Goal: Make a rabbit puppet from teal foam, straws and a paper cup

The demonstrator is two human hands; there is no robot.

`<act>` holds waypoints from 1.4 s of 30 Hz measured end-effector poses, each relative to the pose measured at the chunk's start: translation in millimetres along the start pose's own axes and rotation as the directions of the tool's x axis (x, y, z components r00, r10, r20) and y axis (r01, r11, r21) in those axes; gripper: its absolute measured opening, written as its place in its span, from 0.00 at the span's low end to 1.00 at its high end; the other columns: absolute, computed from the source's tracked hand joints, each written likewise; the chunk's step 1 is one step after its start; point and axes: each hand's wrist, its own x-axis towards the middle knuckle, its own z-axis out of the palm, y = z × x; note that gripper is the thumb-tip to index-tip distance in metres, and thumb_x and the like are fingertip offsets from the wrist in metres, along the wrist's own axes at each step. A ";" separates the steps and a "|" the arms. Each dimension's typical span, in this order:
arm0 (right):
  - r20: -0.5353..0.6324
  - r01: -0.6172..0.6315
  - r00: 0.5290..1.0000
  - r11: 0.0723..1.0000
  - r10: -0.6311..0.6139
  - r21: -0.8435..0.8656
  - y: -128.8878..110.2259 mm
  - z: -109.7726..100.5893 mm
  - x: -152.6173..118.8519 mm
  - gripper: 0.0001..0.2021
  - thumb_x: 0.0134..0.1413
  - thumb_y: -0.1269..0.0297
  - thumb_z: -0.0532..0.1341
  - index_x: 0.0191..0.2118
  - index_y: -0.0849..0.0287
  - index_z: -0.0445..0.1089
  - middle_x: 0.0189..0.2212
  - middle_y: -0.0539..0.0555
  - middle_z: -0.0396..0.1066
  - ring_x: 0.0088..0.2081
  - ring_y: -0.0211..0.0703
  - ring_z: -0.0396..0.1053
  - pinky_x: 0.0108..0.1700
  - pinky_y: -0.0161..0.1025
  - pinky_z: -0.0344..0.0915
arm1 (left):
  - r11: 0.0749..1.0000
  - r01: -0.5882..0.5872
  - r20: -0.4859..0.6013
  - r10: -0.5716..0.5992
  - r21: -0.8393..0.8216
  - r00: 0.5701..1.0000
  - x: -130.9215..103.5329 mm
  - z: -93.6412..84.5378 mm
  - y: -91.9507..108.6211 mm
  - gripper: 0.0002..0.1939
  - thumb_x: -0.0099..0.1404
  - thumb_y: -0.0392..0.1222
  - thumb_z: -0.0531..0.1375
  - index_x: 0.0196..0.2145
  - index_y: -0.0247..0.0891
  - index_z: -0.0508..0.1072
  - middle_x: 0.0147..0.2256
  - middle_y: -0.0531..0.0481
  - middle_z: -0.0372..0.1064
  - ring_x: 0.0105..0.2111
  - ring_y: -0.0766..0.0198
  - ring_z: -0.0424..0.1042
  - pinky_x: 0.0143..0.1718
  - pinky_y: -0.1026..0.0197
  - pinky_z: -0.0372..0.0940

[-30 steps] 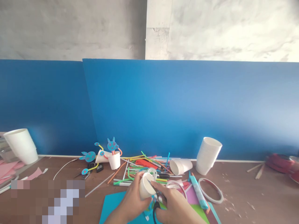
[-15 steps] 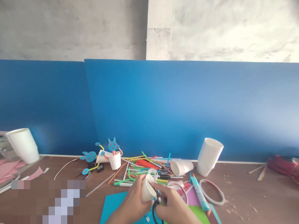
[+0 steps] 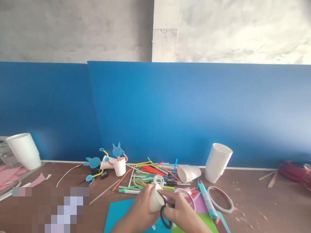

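A white paper cup [image 3: 155, 201] is tipped on its side in my left hand [image 3: 142, 207], the fingers wrapped round it. My right hand [image 3: 178, 210] grips black-handled scissors [image 3: 165, 220], whose blades reach to the cup's mouth; how far they go in is hidden by the rim and fingers. Under both hands lie coloured paper sheets, a blue one [image 3: 118, 212] on the left and a green one [image 3: 204, 221] on the right. A small white scrap [image 3: 153, 227] rests on the blue sheet.
Coloured straws [image 3: 150, 171] lie heaped behind my hands. A cup with a blue animal figure [image 3: 119, 167] stands left of them. Stacked cups [image 3: 217, 163], a glue tube [image 3: 207, 200] and a tape roll [image 3: 220, 200] are to the right. A blue partition [image 3: 170, 113] closes off the back.
The cup has turned slightly in my left hand, its mouth now facing more to the right. My right hand and the scissors have shifted a little to the right.
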 end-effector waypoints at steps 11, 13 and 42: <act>-0.040 -0.065 0.998 0.881 0.053 -0.468 -0.4 -17.2 -25.9 0.42 0.37 0.72 0.54 0.64 0.47 0.50 0.39 0.54 0.77 0.40 0.52 0.73 0.37 0.38 0.64 | 0.998 0.061 -0.310 -0.053 0.016 0.949 20.8 -25.5 -20.6 0.28 0.51 0.40 0.62 0.50 0.40 0.60 0.46 0.43 0.68 0.45 0.52 0.69 0.45 0.53 0.63; 0.029 0.004 1.000 0.889 0.010 -0.457 1.1 -13.5 -25.3 0.42 0.37 0.72 0.56 0.64 0.47 0.51 0.44 0.54 0.75 0.45 0.51 0.72 0.41 0.37 0.65 | 0.994 0.056 -0.345 -0.086 -0.096 0.935 24.2 -27.2 -23.5 0.29 0.50 0.44 0.63 0.49 0.39 0.59 0.44 0.43 0.69 0.43 0.53 0.70 0.43 0.54 0.64; 0.120 -0.103 0.990 0.973 0.079 0.208 -8.0 -1.2 -10.7 0.08 0.53 0.68 0.51 0.33 0.60 0.66 0.15 0.43 0.59 0.21 0.34 0.58 0.26 0.30 0.54 | 0.911 0.068 -0.309 -0.207 -0.407 0.928 21.4 -17.7 -15.9 0.31 0.48 0.46 0.63 0.49 0.40 0.60 0.40 0.46 0.70 0.38 0.57 0.70 0.36 0.60 0.66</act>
